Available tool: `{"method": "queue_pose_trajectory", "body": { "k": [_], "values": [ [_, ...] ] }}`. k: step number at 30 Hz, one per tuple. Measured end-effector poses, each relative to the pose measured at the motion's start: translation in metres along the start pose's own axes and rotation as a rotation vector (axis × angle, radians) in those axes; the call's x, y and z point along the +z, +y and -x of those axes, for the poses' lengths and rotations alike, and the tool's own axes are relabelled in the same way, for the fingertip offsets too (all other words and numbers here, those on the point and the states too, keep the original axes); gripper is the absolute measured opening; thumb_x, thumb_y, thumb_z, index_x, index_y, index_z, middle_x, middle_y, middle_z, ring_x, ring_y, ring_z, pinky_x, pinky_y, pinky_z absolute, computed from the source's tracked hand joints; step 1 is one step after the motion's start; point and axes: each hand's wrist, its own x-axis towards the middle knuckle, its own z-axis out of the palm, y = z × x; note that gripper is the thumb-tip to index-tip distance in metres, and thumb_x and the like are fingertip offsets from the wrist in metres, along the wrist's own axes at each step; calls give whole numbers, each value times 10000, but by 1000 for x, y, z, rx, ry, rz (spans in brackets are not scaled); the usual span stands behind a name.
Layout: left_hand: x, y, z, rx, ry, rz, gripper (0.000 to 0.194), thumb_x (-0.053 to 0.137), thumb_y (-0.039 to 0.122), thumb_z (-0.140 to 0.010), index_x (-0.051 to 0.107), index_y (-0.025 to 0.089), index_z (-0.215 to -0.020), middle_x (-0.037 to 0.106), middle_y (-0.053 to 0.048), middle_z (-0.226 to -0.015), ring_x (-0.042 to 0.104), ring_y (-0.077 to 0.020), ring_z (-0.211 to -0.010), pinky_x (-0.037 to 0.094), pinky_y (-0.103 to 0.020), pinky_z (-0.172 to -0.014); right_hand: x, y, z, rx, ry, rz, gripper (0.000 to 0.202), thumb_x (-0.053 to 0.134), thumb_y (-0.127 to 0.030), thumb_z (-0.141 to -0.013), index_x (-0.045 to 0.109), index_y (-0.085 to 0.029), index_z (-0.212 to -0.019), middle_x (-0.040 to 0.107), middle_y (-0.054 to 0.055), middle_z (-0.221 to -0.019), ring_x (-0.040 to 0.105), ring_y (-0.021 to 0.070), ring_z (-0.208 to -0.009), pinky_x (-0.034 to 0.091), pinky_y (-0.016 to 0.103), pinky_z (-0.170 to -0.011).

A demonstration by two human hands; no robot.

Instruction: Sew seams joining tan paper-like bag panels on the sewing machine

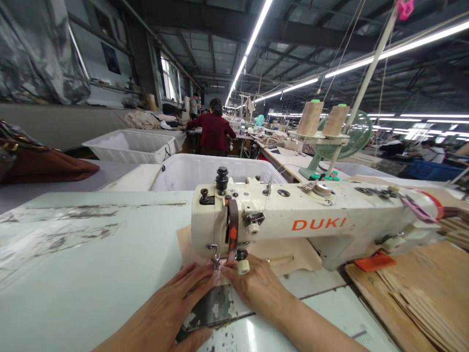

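Material (304,250), thin, flat and tan, lies under the metal presser foot (216,264) of a cream-white sewing machine (271,210) lettered "DUKI" in orange, on a worn, pale green tabletop (73,254) in a factory hall. The person's left hand (183,296) is unclenched, palm down, its fingertips on the near part of the material just left of the foot, its thumb spread toward the near edge. The right hand (254,283) rests low on the material just right of the foot, fingers partly hidden behind the machine's knobs; whether it pinches the piece, one cannot tell. A dark brown strap (233,227) with orange marks hangs down the machine's front, above the right fingertips.

At right, an orange-red block (375,261) sits at the far left edge of a stack of tan sheets (428,283). Beyond the machine, two tan thread cones (310,118) with green tips stand on a rack near a green fan (362,134). At far left, a reddish-brown bag (54,161) lies on a gray surface. Two white plastic bins (130,146) stand past the tabletop, and farther off, a person in a dark red top (216,132) is seen from behind at another workstation, beneath long strip lights (252,36).
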Motion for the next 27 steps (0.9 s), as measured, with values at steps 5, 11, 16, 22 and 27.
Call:
{"method": "queue_pose_trajectory", "body": {
  "k": [5, 11, 16, 22, 27],
  "values": [
    [0, -1, -5, 6, -17, 82, 806, 608, 501, -901, 174, 321, -1556, 409, -53, -1524, 452, -343, -1341, 437, -515, -1084, -3, 0, -3, 22, 11, -39, 201, 494, -172, -984, 678, -203, -910, 700, 40, -977, 618, 184, -930, 495, 281, -830],
    [6, -5, -4, -16, -55, 136, 791, 600, 500, -911, 178, 319, -1556, 351, -50, -1557, 375, -356, -1388, 401, -548, -1102, 0, 2, -4, 42, 16, -92, 214, 487, -179, -990, 684, -201, -908, 697, 49, -991, 608, 178, -1005, 484, 280, -885],
    [1, -2, -6, -33, -128, 115, 771, 557, 509, -937, 150, 305, -1560, 350, -62, -1557, 359, -354, -1398, 400, -572, -1093, -2, 5, -5, 52, 0, -102, 208, 515, -189, -975, 687, -185, -858, 696, 59, -964, 615, 183, -957, 490, 292, -851],
    [-3, 0, -12, -6, -153, 118, 742, 548, 498, -949, 176, 297, -1558, 355, -60, -1552, 353, -320, -1402, 297, -547, -1162, -2, 8, -4, 21, 15, -127, 211, 508, -165, -977, 701, -197, -897, 699, 44, -905, 612, 166, -961, 468, 292, -877],
    [-1, 1, -15, -26, -174, 105, 717, 550, 511, -943, 233, 285, -1546, 360, -62, -1544, 345, -326, -1402, 280, -535, -1171, 1, 8, -3, 26, 27, -128, 168, 545, -188, -971, 710, -219, -987, 711, 23, -1007, 611, 166, -957, 451, 295, -877]
  ]
}}
